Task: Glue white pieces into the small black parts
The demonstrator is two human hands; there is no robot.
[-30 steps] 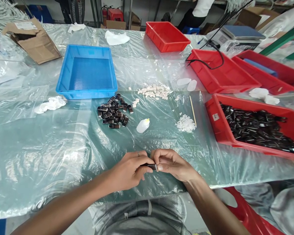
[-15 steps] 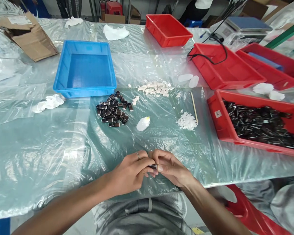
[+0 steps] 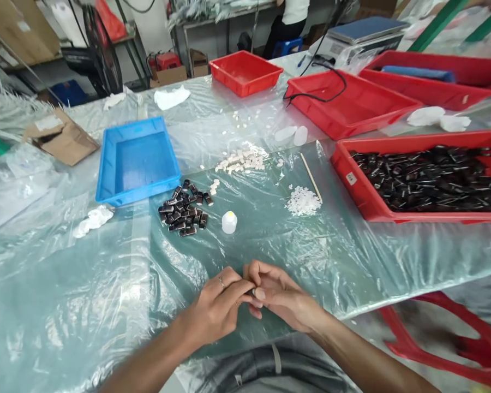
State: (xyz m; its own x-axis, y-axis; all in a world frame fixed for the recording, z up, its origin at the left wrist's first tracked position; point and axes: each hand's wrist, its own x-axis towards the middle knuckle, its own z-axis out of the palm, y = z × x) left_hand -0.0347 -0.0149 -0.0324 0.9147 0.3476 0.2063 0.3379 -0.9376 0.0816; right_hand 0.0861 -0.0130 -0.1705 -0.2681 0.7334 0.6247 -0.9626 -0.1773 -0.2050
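Note:
Close to the table's near edge, my left hand (image 3: 221, 303) and my right hand (image 3: 280, 297) meet fingertip to fingertip. Between them they pinch a small dark piece (image 3: 250, 292), mostly covered by the fingers. Ahead of my left hand lies a pile of small black-brown pieces (image 3: 184, 210) with shiny edges. A small white bottle with a yellow tip (image 3: 229, 222) stands to the right of that pile. Farther right is a heap of tiny white bits (image 3: 303, 201), with a thin stick (image 3: 311, 177) beside it. Small cream-coloured pieces (image 3: 242, 160) lie scattered farther back.
A blue tray (image 3: 139, 191) sits at left, near a torn cardboard box (image 3: 63, 136). At right, a red bin (image 3: 355, 199) holds many dark pieces. More red trays (image 3: 245, 90) and a scale (image 3: 360, 33) stand behind. A red chair (image 3: 445, 355) is at lower right.
The camera view has turned and tilted, shifting the whole scene. Both hands keep their pinch on the dark piece, which is now more covered by the fingers.

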